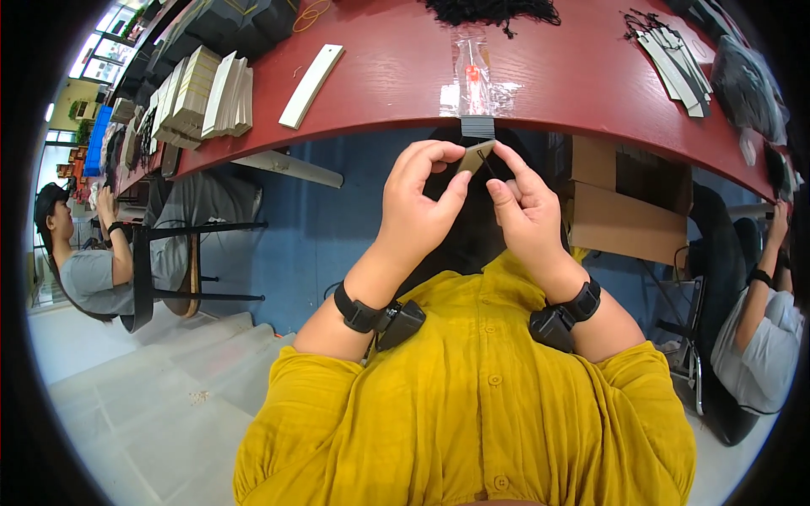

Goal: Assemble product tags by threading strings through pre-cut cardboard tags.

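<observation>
Head: tag (472,160) partly hidden between hands (415,192)

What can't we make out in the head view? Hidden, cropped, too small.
All in the head view:
Tan tag in the left hand: underside faces away.
Black cord: too thin to tell whether the right hand grips it.
Black cord pile: cut by the top edge.
Co-worker at right: cut by the fisheye rim.

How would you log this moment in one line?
left hand: holding tan card | right hand: at card's edge, near black cord | red table: white strip lying left
</observation>
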`<action>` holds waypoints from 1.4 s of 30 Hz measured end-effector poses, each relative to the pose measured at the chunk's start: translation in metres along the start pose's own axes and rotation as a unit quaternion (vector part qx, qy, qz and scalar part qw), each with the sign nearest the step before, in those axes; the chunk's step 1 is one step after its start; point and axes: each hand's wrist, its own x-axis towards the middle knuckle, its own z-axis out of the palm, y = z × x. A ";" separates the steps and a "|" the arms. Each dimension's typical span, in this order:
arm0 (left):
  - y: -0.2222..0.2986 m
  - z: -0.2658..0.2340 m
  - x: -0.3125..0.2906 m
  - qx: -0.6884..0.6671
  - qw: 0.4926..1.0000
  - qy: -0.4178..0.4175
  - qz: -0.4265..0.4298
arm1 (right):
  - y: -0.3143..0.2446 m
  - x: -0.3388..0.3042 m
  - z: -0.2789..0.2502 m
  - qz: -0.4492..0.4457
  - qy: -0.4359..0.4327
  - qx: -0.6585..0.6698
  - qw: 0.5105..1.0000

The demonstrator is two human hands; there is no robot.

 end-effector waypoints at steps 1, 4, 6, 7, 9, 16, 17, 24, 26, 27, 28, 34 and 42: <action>0.002 0.002 0.003 0.000 1.000 0.000 0.000 | -0.001 0.000 0.001 0.000 0.000 0.000 1.000; 0.005 0.007 0.013 -0.108 0.984 -0.008 -0.143 | -0.002 0.001 0.001 0.006 0.016 0.057 0.998; 0.002 0.006 0.016 -0.085 0.989 -0.020 -0.122 | 0.001 0.004 -0.005 0.087 -0.037 0.058 0.994; 0.002 0.004 0.017 -0.085 0.989 -0.020 -0.122 | 0.000 0.005 -0.007 0.107 -0.061 0.041 0.992; 0.005 0.002 0.018 -0.065 0.995 -0.030 -0.070 | -0.004 0.006 -0.008 0.100 -0.068 0.055 0.991; 0.000 -0.006 0.007 -0.089 0.987 -0.129 0.031 | -0.012 0.010 -0.012 0.098 -0.081 0.078 0.989; 0.002 -0.007 0.005 -0.176 0.972 -0.124 -0.097 | -0.013 0.011 -0.012 0.098 -0.081 0.078 0.989; 0.009 0.000 0.026 -0.276 0.895 -0.129 -0.326 | -0.021 0.019 -0.017 0.083 -0.080 -0.005 0.993; 0.009 -0.002 0.026 -0.349 0.856 -0.125 -0.360 | -0.029 0.023 -0.020 0.086 -0.092 -0.021 0.992; 0.010 -0.002 0.025 -0.348 0.856 -0.125 -0.360 | -0.033 0.025 -0.021 0.098 -0.099 -0.042 0.989; 0.010 0.000 0.023 -0.390 0.847 -0.123 -0.340 | -0.035 0.026 -0.021 0.111 -0.107 -0.063 0.986; 0.013 -0.015 0.011 -0.587 0.734 -0.194 -0.282 | -0.036 0.014 -0.035 0.136 -0.179 -0.077 0.971; 0.019 -0.001 -0.015 -0.019 0.924 -0.343 -0.167 | -0.006 -0.001 -0.016 0.194 -0.135 0.054 0.970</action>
